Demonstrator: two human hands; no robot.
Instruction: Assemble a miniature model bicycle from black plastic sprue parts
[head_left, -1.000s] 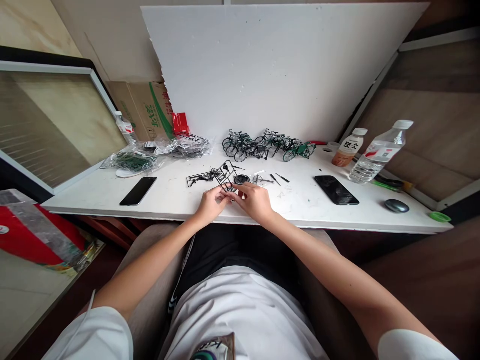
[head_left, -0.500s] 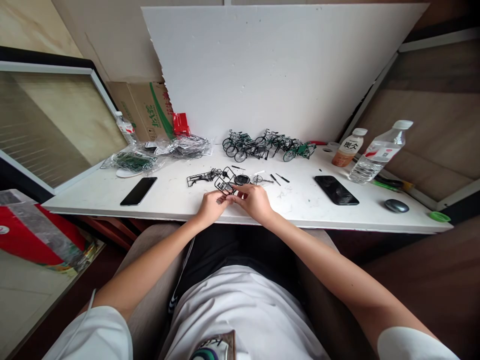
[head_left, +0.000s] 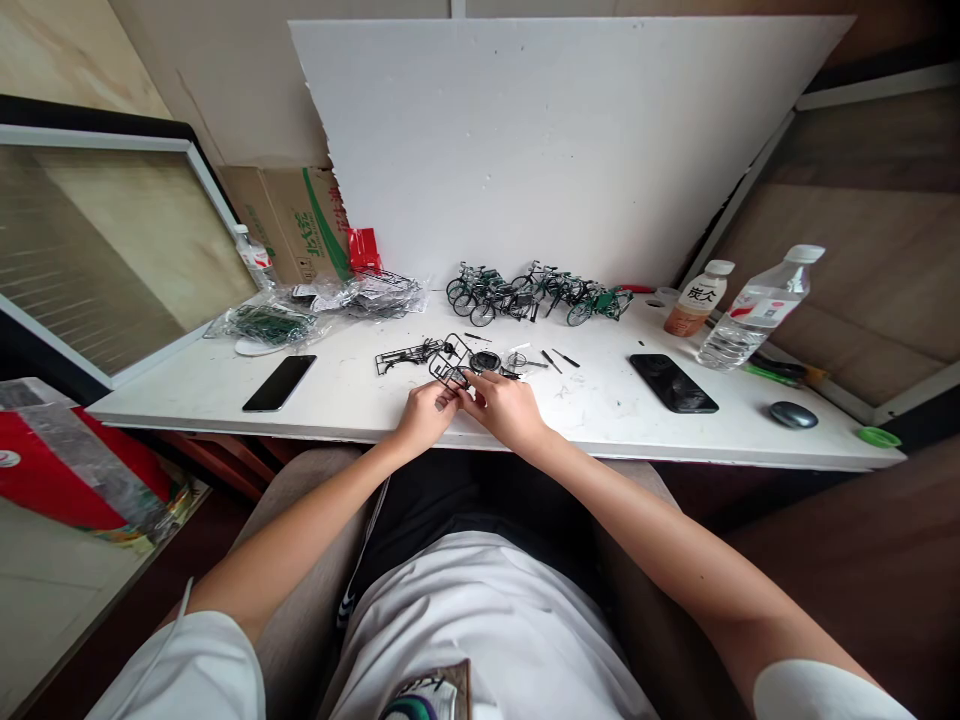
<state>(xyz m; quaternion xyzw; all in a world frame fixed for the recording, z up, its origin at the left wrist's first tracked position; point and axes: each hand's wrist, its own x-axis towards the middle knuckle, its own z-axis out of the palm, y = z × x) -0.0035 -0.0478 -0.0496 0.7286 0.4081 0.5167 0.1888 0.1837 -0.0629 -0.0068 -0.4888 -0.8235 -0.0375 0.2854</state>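
My left hand (head_left: 425, 415) and my right hand (head_left: 510, 405) meet at the near edge of the white table (head_left: 615, 420). Both pinch a black plastic parts frame (head_left: 448, 368) that sticks up and away from my fingertips. Just beyond it lie a second black parts frame (head_left: 405, 355), a small black wheel (head_left: 485, 360), a spoked wheel (head_left: 516, 360) and two thin black rods (head_left: 559, 358). A row of several finished green and black model bicycles (head_left: 532, 290) stands at the back of the table.
A black phone (head_left: 279, 382) lies to the left, another phone (head_left: 673, 382) to the right. Plastic bags of parts (head_left: 322, 305) sit back left near a cardboard box (head_left: 289, 220). Two bottles (head_left: 757, 305), a mouse (head_left: 793, 414) and a green lid (head_left: 880, 435) are on the right.
The parts frame has tipped down from upright and come closer to my hands, which have closed together on it. The view shifted slightly.
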